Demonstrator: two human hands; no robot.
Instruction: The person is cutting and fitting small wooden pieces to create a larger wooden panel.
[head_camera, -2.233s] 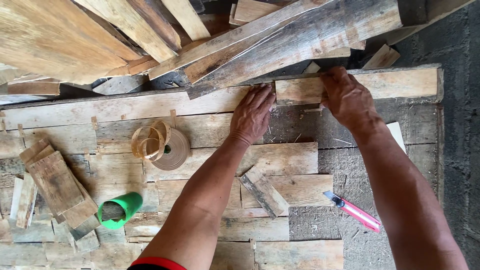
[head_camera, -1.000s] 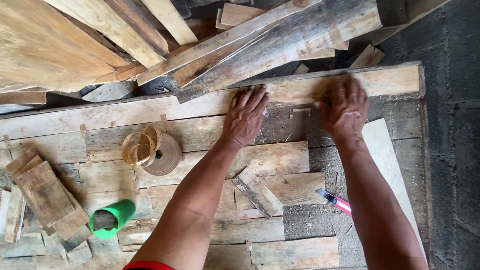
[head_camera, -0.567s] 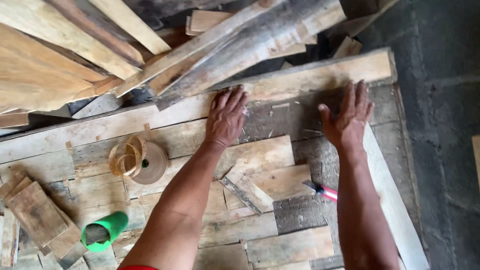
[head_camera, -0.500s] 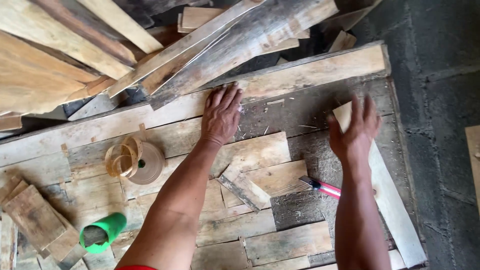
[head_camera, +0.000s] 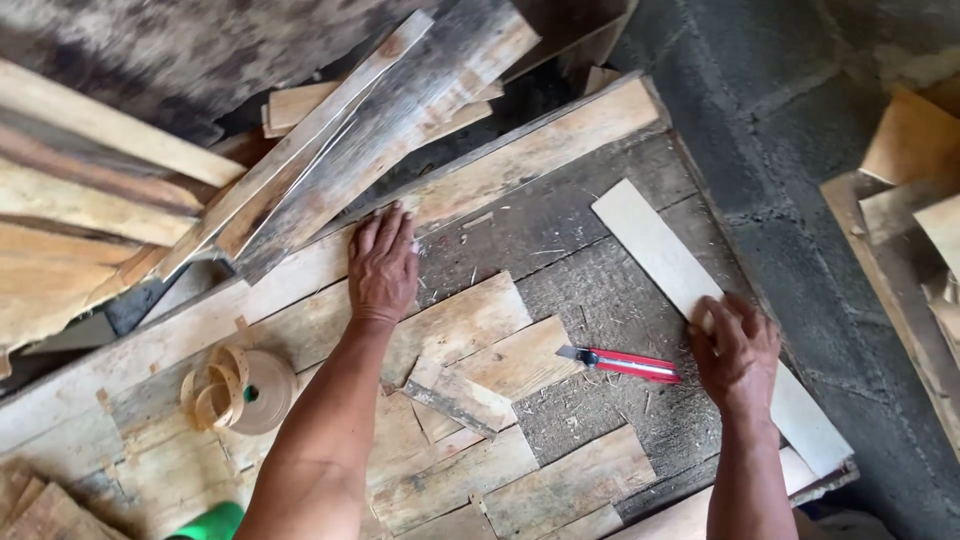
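step: pale veneer strip (head_camera: 650, 250) gripped by right hand (head_camera: 738, 352) | left hand (head_camera: 382, 268) pressed flat, fingers together, on veneer sheet (head_camera: 470, 325) | next: strip alignment needed

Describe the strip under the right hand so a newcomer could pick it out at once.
Start at the wooden work board and go to its right edge. There a long pale strip lies along the edge, with the right hand on it. It is smoother and lighter than the brown veneer pieces nearby.
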